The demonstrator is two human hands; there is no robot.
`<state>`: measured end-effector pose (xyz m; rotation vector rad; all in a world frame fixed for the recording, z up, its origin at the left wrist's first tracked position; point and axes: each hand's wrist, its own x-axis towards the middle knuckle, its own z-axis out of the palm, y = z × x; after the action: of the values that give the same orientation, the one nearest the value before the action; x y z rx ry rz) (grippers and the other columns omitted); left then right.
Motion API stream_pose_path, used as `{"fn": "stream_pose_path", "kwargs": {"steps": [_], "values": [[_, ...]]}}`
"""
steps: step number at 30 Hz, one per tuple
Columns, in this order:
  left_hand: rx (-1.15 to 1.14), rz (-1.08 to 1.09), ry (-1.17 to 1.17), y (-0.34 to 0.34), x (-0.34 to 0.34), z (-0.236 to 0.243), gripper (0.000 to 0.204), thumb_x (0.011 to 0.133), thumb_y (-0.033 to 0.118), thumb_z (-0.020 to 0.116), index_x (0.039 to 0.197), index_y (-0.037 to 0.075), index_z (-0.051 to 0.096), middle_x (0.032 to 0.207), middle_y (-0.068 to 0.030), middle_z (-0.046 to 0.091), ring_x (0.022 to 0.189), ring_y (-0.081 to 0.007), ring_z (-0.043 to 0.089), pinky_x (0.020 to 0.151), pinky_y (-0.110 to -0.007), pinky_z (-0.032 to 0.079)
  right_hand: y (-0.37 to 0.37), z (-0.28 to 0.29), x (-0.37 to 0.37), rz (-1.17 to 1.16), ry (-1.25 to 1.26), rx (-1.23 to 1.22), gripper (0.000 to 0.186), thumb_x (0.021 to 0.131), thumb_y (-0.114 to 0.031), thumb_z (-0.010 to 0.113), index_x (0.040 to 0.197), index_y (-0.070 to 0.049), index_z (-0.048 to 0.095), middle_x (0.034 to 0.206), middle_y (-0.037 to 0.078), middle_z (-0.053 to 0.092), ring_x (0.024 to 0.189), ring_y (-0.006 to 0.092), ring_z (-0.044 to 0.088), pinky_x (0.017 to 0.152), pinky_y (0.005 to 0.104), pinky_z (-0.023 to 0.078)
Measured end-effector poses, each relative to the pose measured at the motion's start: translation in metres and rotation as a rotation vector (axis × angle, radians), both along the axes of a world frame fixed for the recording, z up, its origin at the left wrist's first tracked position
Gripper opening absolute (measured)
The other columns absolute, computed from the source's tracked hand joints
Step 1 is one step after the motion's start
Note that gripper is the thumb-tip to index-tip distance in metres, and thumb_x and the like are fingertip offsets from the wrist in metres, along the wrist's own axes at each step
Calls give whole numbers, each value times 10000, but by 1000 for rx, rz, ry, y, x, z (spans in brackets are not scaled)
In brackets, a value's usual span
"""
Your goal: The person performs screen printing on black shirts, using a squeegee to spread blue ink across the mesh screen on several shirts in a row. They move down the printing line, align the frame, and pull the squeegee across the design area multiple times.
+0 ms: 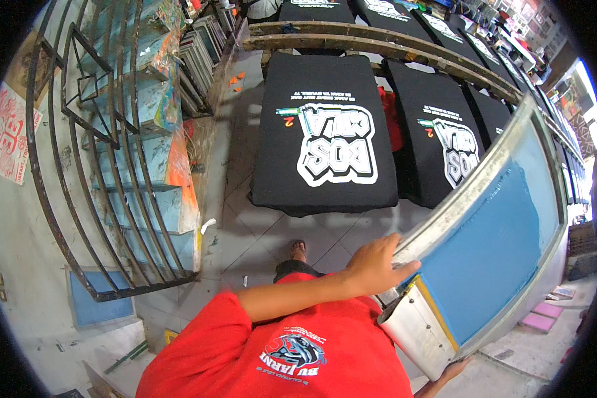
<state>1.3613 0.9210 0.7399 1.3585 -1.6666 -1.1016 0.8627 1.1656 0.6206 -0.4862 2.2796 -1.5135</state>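
A screen-printing frame (511, 219) with a pale metal rim and blue mesh is tilted up at my right side. My left hand (378, 265) is closed over its near left edge, thumb lying on the inner side. Beneath the lower edge, my right hand (454, 370) supports the frame, with most of its fingers hidden. Inside the frame's near end rests a squeegee (423, 322) with a wide grey metal holder and a yellow strip. In front of me, a black T-shirt (278, 166) lies stretched on a board, bearing a white printed design; another black shirt (414, 159) sits beside it.
More black printed shirts (444, 30) line the boards farther back, behind wooden rails (378, 43). At left stand a bent metal rack (106, 292) and blue shelves (139, 159). Several frames (199, 56) are stacked upright beyond. Pink pieces (540, 318) lie at the lower right.
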Motion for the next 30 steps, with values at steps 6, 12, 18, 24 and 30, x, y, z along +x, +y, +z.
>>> {"fn": "stream_pose_path", "kwargs": {"steps": [6,12,18,24,30], "values": [[15,190,24,20,7,-17,486,855,418,648,992,-44,582,891,-257,642,865,-420,631,743,-438,487,-74,48,28,170,82,17,705,996,-532,341,1308,90,457,1275,176,514,1142,250,504,984,339,387],[-21,453,94,37,54,-47,402,884,376,628,968,-16,607,825,-208,669,774,-337,668,678,-406,501,-161,37,37,445,43,-6,624,1005,-497,346,1050,68,606,915,103,608,822,200,567,742,347,458],[-35,648,92,38,140,-70,402,909,368,591,926,-31,634,792,-141,665,739,-209,632,673,-360,484,-258,48,156,626,50,-31,598,1015,-453,349,973,71,634,810,88,606,713,176,535,676,330,441],[-28,808,147,20,223,-104,426,915,377,571,831,-39,608,704,-120,608,660,-187,568,621,-370,437,-341,33,254,754,-28,-62,566,1007,-413,404,845,78,634,683,61,570,629,143,478,597,344,400],[10,878,95,-1,288,-144,457,925,397,544,797,-39,588,665,-122,579,651,-215,551,625,-388,417,-401,6,323,807,46,0,607,992,-433,416,698,82,542,580,86,488,573,163,426,556,381,362]]}}
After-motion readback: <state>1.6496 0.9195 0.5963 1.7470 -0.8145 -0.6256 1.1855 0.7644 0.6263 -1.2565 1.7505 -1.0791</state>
